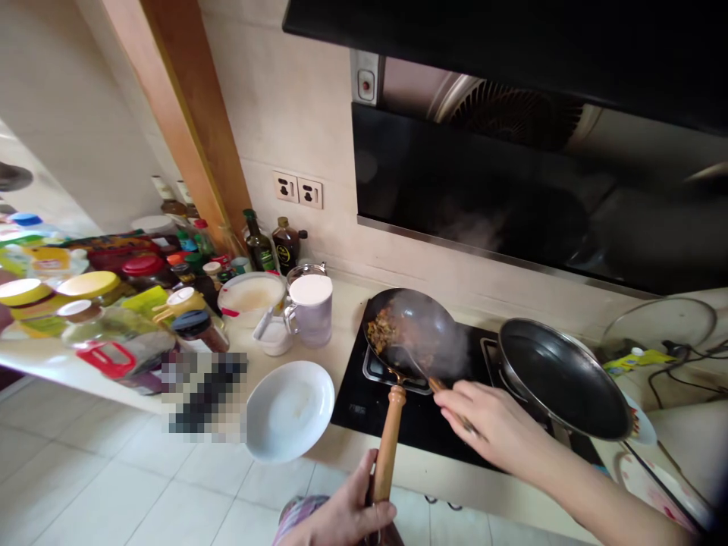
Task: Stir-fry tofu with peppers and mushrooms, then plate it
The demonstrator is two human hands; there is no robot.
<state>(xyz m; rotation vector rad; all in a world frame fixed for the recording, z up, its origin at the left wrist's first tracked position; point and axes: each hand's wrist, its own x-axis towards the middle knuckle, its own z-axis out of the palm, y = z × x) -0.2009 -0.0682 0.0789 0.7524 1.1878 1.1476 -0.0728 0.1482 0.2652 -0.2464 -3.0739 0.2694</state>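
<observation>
My left hand point(358, 504) is closed around the wooden handle of a dark wok point(431, 315) on the left burner. Chopped, browned food point(383, 331) lies toward the wok's left side, and steam rises over the right side. My right hand point(492, 421) grips the wooden handle of a spatula point(437, 384). The spatula's metal end reaches into the wok, and steam and food partly hide its tip. Left of the wok, a white plate point(287, 417) rests near the counter's front edge.
A large black frying pan point(560, 371) sits on the right burner of the black cooktop point(356, 398). A covered clear pitcher point(311, 315), a white tub point(252, 292) and several jars and bottles crowd the counter's left. The black range hood point(483, 189) hangs behind. A glass lid point(660, 322) leans far right.
</observation>
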